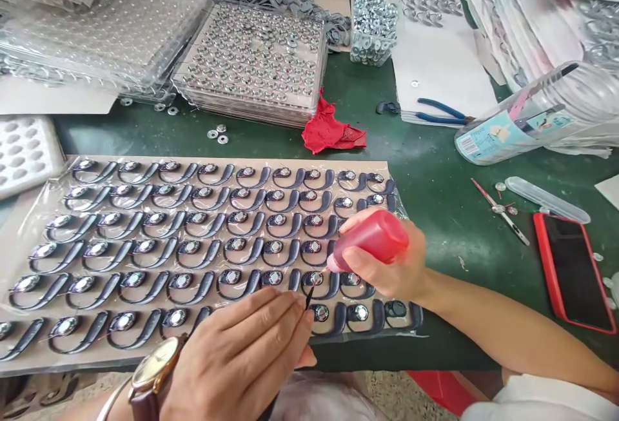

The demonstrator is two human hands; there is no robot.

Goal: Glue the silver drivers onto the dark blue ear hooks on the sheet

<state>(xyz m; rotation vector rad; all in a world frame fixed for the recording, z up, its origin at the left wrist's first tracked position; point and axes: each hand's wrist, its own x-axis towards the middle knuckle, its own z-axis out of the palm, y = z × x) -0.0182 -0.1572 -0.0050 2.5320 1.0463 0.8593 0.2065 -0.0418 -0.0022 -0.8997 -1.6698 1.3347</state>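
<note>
Tilting red bottle point(376, 238) nozzle left toward ear hooks point(203, 247).

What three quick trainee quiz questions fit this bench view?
1. True or false: the right hand holds a red bottle.
2. What do the left hand's fingers pinch: A pliers, B a thin dark tool, C a phone?
3. Fill in: the blue pliers lie on a white ____.

Key
1. True; its tip points down at the hook parts on the sheet.
2. B, the tool.
3. Paper.
</note>
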